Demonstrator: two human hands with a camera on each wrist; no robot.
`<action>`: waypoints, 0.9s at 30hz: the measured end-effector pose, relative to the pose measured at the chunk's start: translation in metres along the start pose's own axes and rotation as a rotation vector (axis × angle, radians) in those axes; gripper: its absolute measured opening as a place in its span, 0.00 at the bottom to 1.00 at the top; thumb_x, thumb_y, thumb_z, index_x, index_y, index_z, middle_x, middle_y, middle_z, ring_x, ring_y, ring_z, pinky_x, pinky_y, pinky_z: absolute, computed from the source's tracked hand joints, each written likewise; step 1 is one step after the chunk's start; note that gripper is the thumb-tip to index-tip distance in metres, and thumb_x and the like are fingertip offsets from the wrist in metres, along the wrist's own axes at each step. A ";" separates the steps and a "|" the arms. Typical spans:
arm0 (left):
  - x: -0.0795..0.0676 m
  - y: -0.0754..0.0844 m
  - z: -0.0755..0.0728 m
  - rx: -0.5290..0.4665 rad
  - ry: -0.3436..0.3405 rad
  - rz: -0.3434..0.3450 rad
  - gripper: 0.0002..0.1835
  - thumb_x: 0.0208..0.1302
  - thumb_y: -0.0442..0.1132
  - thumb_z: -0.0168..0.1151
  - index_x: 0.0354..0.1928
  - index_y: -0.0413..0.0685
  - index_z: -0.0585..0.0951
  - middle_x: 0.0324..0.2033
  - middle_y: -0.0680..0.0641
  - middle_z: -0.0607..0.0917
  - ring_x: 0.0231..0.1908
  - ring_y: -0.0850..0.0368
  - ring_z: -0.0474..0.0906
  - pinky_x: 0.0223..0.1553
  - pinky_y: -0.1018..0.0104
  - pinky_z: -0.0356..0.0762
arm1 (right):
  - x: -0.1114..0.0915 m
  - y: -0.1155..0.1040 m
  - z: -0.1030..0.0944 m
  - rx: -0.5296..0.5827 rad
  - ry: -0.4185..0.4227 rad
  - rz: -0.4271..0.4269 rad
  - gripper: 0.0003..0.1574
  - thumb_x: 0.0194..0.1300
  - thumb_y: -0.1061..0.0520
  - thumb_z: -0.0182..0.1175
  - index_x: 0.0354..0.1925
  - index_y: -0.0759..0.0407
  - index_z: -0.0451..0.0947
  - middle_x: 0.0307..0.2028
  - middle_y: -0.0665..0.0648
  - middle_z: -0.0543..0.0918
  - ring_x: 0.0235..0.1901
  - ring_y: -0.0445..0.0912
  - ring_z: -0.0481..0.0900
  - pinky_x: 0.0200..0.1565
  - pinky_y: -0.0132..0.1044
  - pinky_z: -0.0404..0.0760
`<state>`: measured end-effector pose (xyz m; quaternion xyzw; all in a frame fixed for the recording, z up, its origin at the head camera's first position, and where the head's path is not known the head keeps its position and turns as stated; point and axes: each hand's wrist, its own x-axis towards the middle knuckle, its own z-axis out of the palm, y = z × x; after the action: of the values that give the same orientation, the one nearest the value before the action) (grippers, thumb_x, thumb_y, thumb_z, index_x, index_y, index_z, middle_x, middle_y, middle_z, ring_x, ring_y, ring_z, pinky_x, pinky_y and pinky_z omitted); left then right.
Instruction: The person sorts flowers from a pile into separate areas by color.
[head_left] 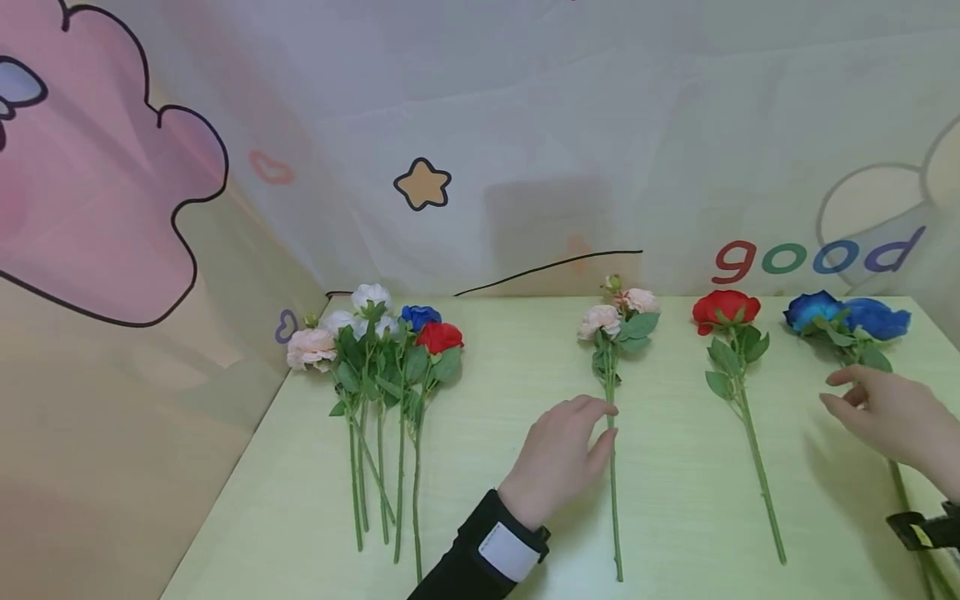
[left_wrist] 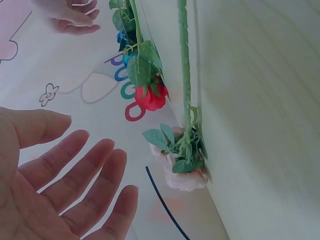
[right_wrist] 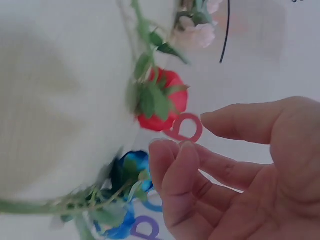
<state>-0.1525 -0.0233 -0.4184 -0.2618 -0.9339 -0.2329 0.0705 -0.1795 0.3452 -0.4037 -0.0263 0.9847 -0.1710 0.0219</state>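
Note:
My left hand (head_left: 561, 457) hovers over the stem of a pale pink artificial flower spray (head_left: 600, 322), its fingers spread and relaxed. In the left wrist view a gap shows between those fingers and the green stem (left_wrist: 185, 60). At the right, my right hand (head_left: 896, 412) hangs above the stems of blue artificial flowers (head_left: 876, 320), fingers loosely bent. Nothing is held in it in the right wrist view, where the blue blooms (right_wrist: 117, 220) appear below left of the fingers. Between the two hands lies a single red rose (head_left: 726, 312) with a long leafy stem.
A group of artificial flowers lies at the table's left: white blooms (head_left: 371, 298), a pink one (head_left: 311, 348), a blue one (head_left: 420, 317) and a red one (head_left: 440, 337), stems overlapping. The pale table (head_left: 525, 358) meets a printed backdrop (head_left: 525, 108) behind.

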 end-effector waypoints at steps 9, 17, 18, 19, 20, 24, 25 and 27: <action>-0.014 -0.019 -0.009 0.044 0.050 -0.045 0.12 0.71 0.41 0.62 0.52 0.50 0.84 0.48 0.50 0.88 0.45 0.55 0.86 0.43 0.66 0.82 | 0.013 -0.050 0.014 0.152 0.017 -0.144 0.20 0.73 0.59 0.56 0.54 0.75 0.75 0.39 0.73 0.85 0.32 0.56 0.84 0.26 0.37 0.77; -0.032 -0.044 -0.026 0.009 0.074 -0.157 0.13 0.71 0.41 0.61 0.53 0.48 0.84 0.49 0.48 0.88 0.49 0.52 0.86 0.47 0.60 0.83 | 0.016 -0.108 0.030 0.333 0.028 -0.227 0.18 0.75 0.58 0.55 0.56 0.69 0.77 0.38 0.63 0.86 0.31 0.44 0.81 0.28 0.31 0.77; -0.035 -0.048 -0.028 0.005 0.075 -0.174 0.13 0.72 0.41 0.61 0.54 0.48 0.84 0.50 0.48 0.88 0.49 0.51 0.86 0.48 0.59 0.83 | 0.016 -0.115 0.032 0.359 0.027 -0.230 0.18 0.75 0.57 0.55 0.56 0.68 0.77 0.39 0.62 0.86 0.31 0.42 0.81 0.29 0.31 0.77; -0.038 -0.052 -0.031 0.004 0.078 -0.187 0.13 0.72 0.42 0.61 0.54 0.48 0.83 0.50 0.48 0.88 0.49 0.51 0.86 0.48 0.58 0.83 | 0.016 -0.121 0.033 0.387 0.030 -0.235 0.18 0.75 0.58 0.55 0.56 0.67 0.77 0.40 0.63 0.86 0.30 0.40 0.81 0.30 0.30 0.78; -0.041 -0.056 -0.033 0.006 0.081 -0.199 0.13 0.72 0.42 0.61 0.54 0.48 0.83 0.49 0.47 0.88 0.48 0.51 0.86 0.48 0.57 0.83 | 0.016 -0.126 0.035 0.415 0.032 -0.237 0.18 0.75 0.58 0.55 0.57 0.66 0.77 0.41 0.63 0.86 0.30 0.39 0.80 0.31 0.30 0.78; -0.055 -0.074 -0.041 0.030 0.108 -0.224 0.12 0.70 0.40 0.62 0.52 0.46 0.84 0.46 0.45 0.89 0.45 0.50 0.86 0.44 0.57 0.83 | 0.015 -0.146 0.040 0.533 0.025 -0.237 0.17 0.76 0.58 0.53 0.57 0.66 0.77 0.44 0.65 0.86 0.31 0.34 0.80 0.34 0.29 0.81; -0.058 -0.078 -0.044 0.037 0.112 -0.232 0.12 0.70 0.40 0.63 0.52 0.45 0.84 0.45 0.45 0.89 0.44 0.50 0.86 0.43 0.57 0.83 | 0.015 -0.151 0.042 0.564 0.026 -0.239 0.17 0.77 0.58 0.53 0.57 0.66 0.77 0.44 0.66 0.85 0.31 0.34 0.80 0.35 0.29 0.82; -0.066 -0.087 -0.048 0.054 0.121 -0.252 0.12 0.69 0.39 0.63 0.51 0.45 0.84 0.44 0.44 0.89 0.43 0.50 0.86 0.42 0.57 0.83 | 0.015 -0.160 0.045 0.628 0.024 -0.246 0.17 0.77 0.59 0.52 0.57 0.66 0.76 0.44 0.66 0.85 0.31 0.34 0.81 0.35 0.30 0.83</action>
<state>-0.1414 -0.1414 -0.4275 -0.1258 -0.9594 -0.2301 0.1041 -0.1850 0.1789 -0.3926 -0.1347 0.8737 -0.4675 -0.0036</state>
